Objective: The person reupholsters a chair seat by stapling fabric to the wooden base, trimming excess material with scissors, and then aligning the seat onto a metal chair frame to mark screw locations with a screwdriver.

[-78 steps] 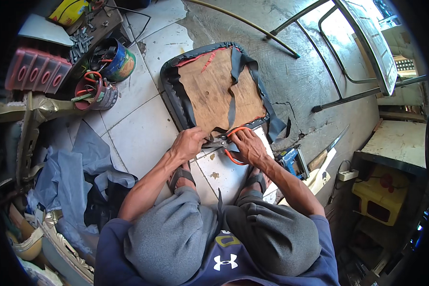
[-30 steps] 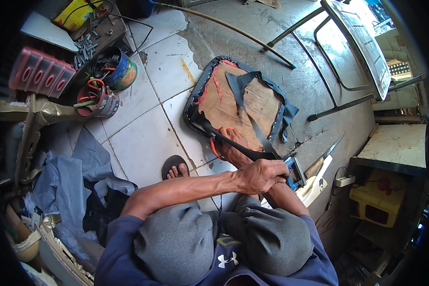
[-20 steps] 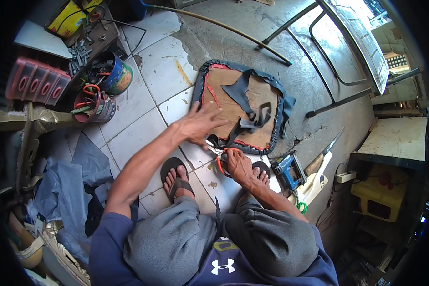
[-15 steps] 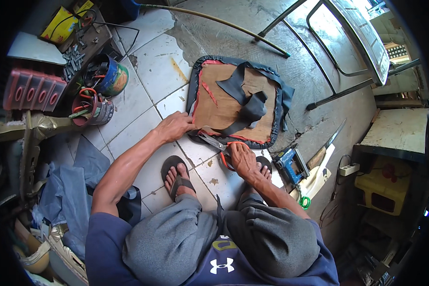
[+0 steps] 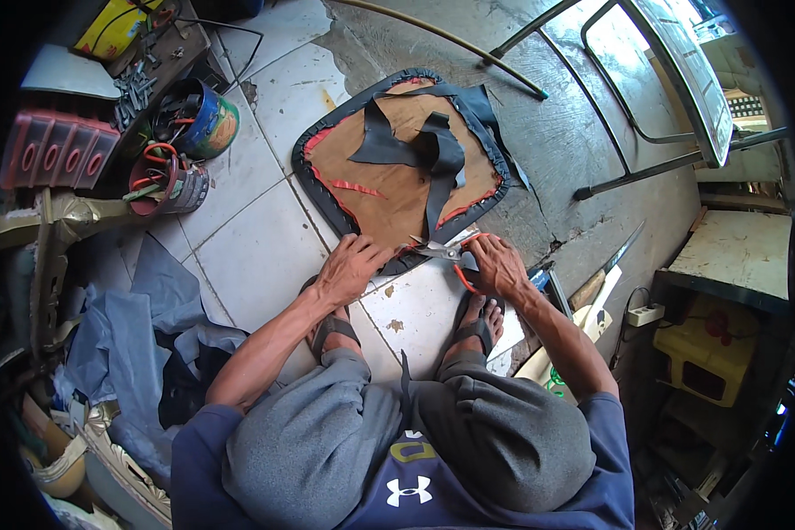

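Note:
A padded chair seat (image 5: pixel 327 172) lies upside down on the floor, one corner toward me. Black cover material (image 5: pixel 324 208) wraps over its rim, with red material showing along the inner edge of the brown wooden board (image 5: pixel 389 208). My left hand (image 5: pixel 355 268) is closed at the near corner, fingertips pinching the cover's edge; exactly what is between them is partly hidden. In my right hand (image 5: pixel 496 267) are scissors (image 5: pixel 439 251) with orange handles, blades parted and pointing left at the near edge. Loose black strips (image 5: pixel 435 159) lie across the board, one running down to the blades.
Left stand tool-filled tins (image 5: pixel 185 190) and a red drawer unit (image 5: pixel 57 150); grey cloth (image 5: pixel 141 327) lies below. A metal-framed chair (image 5: pixel 636 97) is at far right. Near my right arm are a partly hidden blue tool (image 5: pixel 552 291) and a socket block (image 5: pixel 647 314).
The seat has turned counterclockwise and shifted left and away, a corner now facing me. My left hand has moved right and nearer; my right hand has moved right and slightly away with the scissors.

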Demonstrator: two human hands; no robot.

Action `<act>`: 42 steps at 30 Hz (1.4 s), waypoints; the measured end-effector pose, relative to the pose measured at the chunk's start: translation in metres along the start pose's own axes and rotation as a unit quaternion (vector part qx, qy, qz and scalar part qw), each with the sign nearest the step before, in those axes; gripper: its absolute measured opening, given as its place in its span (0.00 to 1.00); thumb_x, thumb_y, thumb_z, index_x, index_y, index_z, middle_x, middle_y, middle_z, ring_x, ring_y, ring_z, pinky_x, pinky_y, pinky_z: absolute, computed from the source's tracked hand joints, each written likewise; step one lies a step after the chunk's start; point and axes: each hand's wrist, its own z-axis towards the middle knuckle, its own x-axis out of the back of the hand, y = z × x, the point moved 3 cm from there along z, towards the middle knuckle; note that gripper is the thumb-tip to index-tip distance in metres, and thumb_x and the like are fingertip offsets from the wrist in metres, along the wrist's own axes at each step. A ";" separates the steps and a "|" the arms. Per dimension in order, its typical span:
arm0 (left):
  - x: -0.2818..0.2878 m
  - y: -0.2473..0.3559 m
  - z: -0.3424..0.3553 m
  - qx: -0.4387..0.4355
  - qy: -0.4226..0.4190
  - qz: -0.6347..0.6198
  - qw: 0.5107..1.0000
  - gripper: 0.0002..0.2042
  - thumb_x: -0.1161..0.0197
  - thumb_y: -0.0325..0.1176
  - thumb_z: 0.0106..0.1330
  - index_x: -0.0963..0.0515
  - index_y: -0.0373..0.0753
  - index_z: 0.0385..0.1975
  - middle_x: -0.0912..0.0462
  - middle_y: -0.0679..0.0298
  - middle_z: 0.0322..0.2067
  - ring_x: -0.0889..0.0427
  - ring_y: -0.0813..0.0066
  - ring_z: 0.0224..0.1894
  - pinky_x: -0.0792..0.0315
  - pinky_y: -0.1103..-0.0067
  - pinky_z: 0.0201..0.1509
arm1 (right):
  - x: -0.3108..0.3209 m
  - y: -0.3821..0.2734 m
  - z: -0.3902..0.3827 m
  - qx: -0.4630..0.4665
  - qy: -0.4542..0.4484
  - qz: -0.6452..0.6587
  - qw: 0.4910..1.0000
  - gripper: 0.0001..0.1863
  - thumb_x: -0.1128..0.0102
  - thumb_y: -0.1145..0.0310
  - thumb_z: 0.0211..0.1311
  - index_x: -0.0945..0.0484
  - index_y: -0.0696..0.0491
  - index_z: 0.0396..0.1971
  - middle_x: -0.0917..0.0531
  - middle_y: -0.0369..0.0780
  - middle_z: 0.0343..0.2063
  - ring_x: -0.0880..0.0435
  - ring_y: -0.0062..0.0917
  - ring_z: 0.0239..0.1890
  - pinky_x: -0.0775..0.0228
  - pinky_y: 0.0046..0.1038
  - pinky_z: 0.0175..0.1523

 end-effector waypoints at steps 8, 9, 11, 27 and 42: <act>-0.007 -0.013 0.007 0.007 0.016 -0.084 0.996 0.15 0.41 0.16 0.43 0.19 0.33 0.34 0.20 0.59 0.32 0.21 0.58 0.43 0.23 0.69 0.48 | -0.019 -0.036 0.005 0.070 -0.023 -0.035 0.997 0.24 0.40 0.64 0.56 0.26 0.52 0.53 0.22 0.43 0.46 0.23 0.34 0.54 0.36 0.35 0.64; -0.005 -0.013 0.010 0.016 0.007 -0.098 0.995 0.17 0.41 0.15 0.40 0.18 0.33 0.33 0.20 0.58 0.31 0.21 0.57 0.42 0.23 0.69 0.49 | -0.021 -0.040 0.008 0.067 -0.015 -0.047 0.997 0.23 0.39 0.64 0.56 0.26 0.52 0.53 0.22 0.43 0.47 0.23 0.34 0.54 0.36 0.35 0.64; -0.002 -0.009 0.015 0.020 0.006 -0.105 0.994 0.16 0.40 0.15 0.40 0.18 0.33 0.31 0.20 0.58 0.30 0.21 0.57 0.41 0.23 0.68 0.47 | -0.023 -0.045 0.012 0.059 0.000 -0.072 0.996 0.23 0.39 0.63 0.55 0.26 0.52 0.53 0.22 0.43 0.47 0.23 0.34 0.54 0.36 0.35 0.64; -0.027 0.014 0.046 0.033 0.030 -0.122 0.992 0.14 0.40 0.17 0.42 0.17 0.33 0.31 0.17 0.55 0.29 0.20 0.52 0.38 0.23 0.64 0.45 | -0.025 -0.034 -0.031 -0.001 -0.036 0.041 0.999 0.21 0.40 0.59 0.65 0.27 0.55 0.53 0.19 0.44 0.45 0.18 0.39 0.50 0.23 0.39 0.51; -0.033 0.044 0.065 0.081 0.105 -0.165 0.977 0.15 0.41 0.17 0.46 0.17 0.33 0.36 0.18 0.52 0.30 0.21 0.51 0.39 0.25 0.63 0.46 | -0.031 -0.060 -0.048 -0.142 0.085 0.011 0.986 0.27 0.28 0.53 0.57 0.24 0.56 0.47 0.19 0.47 0.41 0.20 0.42 0.47 0.27 0.39 0.50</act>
